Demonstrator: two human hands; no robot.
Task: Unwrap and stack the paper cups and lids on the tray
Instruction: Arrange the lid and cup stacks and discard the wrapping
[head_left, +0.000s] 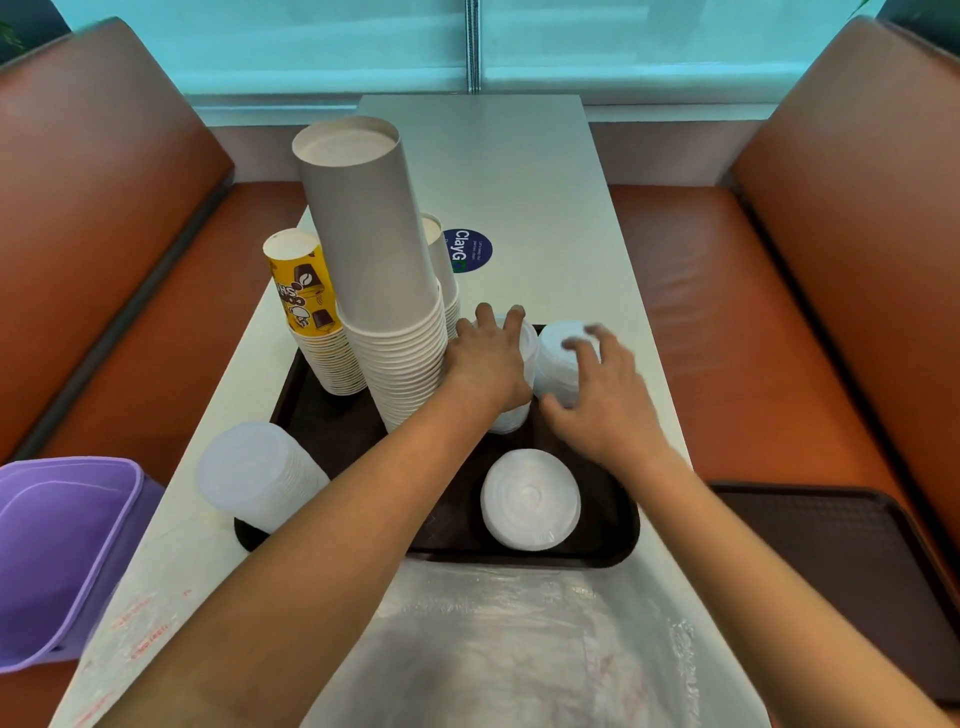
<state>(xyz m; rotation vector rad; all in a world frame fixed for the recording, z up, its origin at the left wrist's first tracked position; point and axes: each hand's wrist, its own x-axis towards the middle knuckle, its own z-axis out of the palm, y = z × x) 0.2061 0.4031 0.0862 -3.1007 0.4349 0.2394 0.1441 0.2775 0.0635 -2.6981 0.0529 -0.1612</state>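
Observation:
A dark brown tray (613, 540) lies on the white table. On it stand a tall stack of white paper cups (379, 280), a shorter yellow printed cup stack (311, 317) and another white stack (445, 270) behind. Three white lid stacks sit at the right: one (525, 353) under my left hand (485, 358), whose fingers curl over its top; one (558, 364) that my right hand (602, 400) grips from the side; one (530, 499) nearer me. A translucent lid stack (254, 475) leans at the tray's left front corner.
Loose clear plastic wrap (519, 639) lies on the table in front of the tray. A purple bin (62, 551) stands at the left, a second brown tray (852, 571) on the right bench. Brown benches flank the table.

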